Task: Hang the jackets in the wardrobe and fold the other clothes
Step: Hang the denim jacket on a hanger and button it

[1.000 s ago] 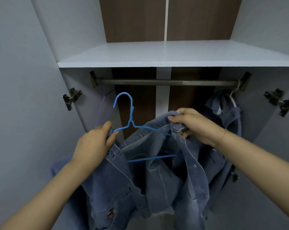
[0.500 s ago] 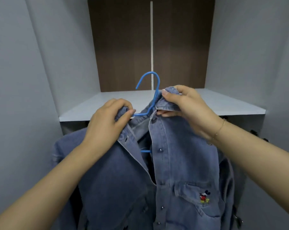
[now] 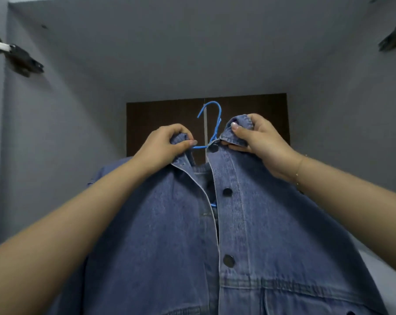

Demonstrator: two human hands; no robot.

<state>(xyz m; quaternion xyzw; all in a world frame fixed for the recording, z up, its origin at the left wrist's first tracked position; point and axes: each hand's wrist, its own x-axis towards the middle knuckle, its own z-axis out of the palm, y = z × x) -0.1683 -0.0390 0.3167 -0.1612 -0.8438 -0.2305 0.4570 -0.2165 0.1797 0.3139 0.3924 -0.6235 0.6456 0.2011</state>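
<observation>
- While the grey wardrobe (image 3: 56, 133) fills the view, its brown back panel (image 3: 158, 123) sits at 12 o'clock.
- Denim jacket (image 3: 272, 223) hangs at 6 o'clock, on a blue hanger (image 3: 216, 123).
- Left hand (image 3: 163, 147) pinches the collar at 11 o'clock, fingers curled.
- Right hand (image 3: 258, 138) grips the collar at 1 o'clock.
- 2 dark snaps (image 3: 228, 260) show.

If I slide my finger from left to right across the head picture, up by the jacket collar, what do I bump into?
Dark door hinge → left hand → blue hanger hook → right hand → another dark hinge.
</observation>
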